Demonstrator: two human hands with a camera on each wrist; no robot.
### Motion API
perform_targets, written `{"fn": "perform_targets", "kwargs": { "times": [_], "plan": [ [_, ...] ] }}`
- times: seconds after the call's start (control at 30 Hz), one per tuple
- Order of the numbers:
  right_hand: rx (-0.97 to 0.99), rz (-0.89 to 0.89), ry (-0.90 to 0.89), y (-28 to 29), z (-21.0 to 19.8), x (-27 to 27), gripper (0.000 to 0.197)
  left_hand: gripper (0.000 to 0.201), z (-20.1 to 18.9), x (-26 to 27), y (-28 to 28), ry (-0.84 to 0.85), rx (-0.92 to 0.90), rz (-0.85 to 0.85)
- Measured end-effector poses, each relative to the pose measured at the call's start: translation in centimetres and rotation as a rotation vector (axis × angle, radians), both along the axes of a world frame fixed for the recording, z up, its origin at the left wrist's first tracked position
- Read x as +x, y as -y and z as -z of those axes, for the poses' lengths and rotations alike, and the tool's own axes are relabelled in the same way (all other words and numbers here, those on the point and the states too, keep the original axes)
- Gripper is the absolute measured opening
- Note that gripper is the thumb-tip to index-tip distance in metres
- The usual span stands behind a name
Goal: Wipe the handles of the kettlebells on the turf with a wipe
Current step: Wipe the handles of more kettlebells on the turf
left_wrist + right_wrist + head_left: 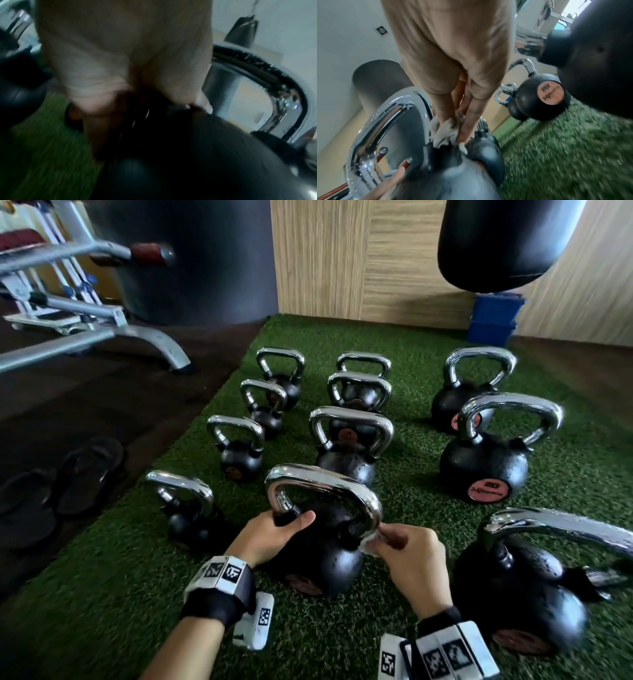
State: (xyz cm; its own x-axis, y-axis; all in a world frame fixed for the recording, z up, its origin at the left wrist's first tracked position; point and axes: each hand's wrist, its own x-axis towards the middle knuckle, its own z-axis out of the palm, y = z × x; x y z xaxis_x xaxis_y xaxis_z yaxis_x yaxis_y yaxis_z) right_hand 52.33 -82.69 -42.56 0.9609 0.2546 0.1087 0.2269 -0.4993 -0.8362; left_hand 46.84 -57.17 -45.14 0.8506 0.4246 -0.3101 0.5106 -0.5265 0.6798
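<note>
Head view, nearest first: right hand pinches the wipe against the near kettlebell's handle at its right foot; left hand grips the left foot; the chrome arch rises up and left from the wipe; unwiped bells stand beyond on the turf.

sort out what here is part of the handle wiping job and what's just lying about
Part of the job:
- wipe, pinched by the right hand
- near kettlebell, steadied by the left hand
- its chrome handle
- the other kettlebells on the turf

Just lying about:
- sandals
- weight bench
- punching bag
- blue crate
</note>
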Motion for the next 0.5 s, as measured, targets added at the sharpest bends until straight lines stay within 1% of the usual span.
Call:
{"fn": "perform_targets", "kwargs": {
  "times": [0.03, 0.1, 0.13, 0.17, 0.2, 0.3, 0.33, 0.37, 0.4, 0.43, 0.5],
  "plan": [
    [-0.032, -0.048, -0.001, 0.4, -0.5, 0.0, 0.017, 0.086, -0.9, -0.4, -0.3, -0.077, 0.092, 0.064],
    [-0.107, -0.147, 0.01, 1.3, -2.0, 0.2, 0.025, 0.067, -3.3, -1.3, -1.1, -0.184, 0.242, 0.179],
    [-0.121, -0.181, 0.023, 1.8, -2.9, 0.2, 0.028, 0.052, -4.7, -1.6, -1.5, -0.175, 0.264, 0.199],
    [-0.108, -0.208, 0.038, 2.1, -3.9, 0.2, 0.03, 0.036, -6.1, -2.0, -1.9, -0.119, 0.229, 0.196],
    [-0.066, -0.236, 0.054, 2.4, -4.8, 0.1, 0.029, 0.025, -7.6, -2.3, -1.9, -0.039, 0.169, 0.183],
    [0.135, -0.338, 0.105, 1.9, -7.7, -0.5, 0.028, 0.018, -11.3, -2.8, -0.7, 0.338, 0.066, 0.138],
    [0.194, -0.366, 0.125, 1.4, -8.5, -0.8, 0.029, 0.019, -12.2, -2.9, 0.1, 0.469, -0.028, 0.15],
    [0.24, -0.383, 0.15, 0.9, -9.1, -1.0, 0.03, 0.024, -12.9, -2.9, 1.0, 0.575, -0.16, 0.174],
    [0.271, -0.393, 0.185, 0.4, -9.6, -1.2, 0.029, 0.031, -13.2, -2.9, 1.9, 0.627, -0.305, 0.192],
    [0.292, -0.394, 0.225, -0.1, -10.0, -1.4, 0.028, 0.036, -13.3, -2.9, 2.7, 0.638, -0.414, 0.21],
    [0.332, -0.386, 0.294, -0.9, -10.4, -1.5, 0.028, 0.037, -13.0, -2.7, 4.2, 0.62, -0.538, 0.237]
  ]
}}
